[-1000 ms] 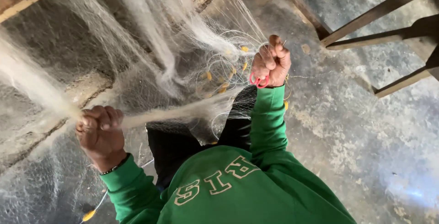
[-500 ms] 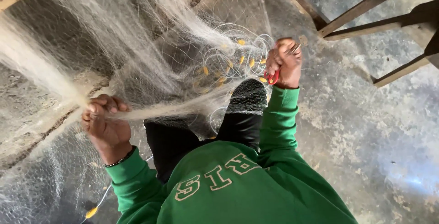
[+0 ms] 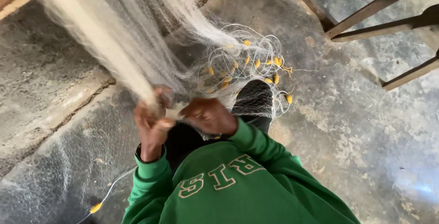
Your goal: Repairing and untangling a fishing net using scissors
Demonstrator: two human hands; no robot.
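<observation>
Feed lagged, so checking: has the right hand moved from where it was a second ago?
Yes. The right hand has come down and inward from beside the yellow floats, judged against the person's dark knee, to meet the left hand on the bunched fishing net.

Both hands, left (image 3: 153,122) and right (image 3: 209,115), clenched close together.

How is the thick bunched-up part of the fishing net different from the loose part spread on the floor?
The bunched net is gathered into a dense, pale, rope-like strand; the spread net lies thin and see-through, with the concrete floor showing through it. The bunched net runs taut up from the left hand and right hand; the spread net lies slack. Both are fine whitish mesh.
</observation>
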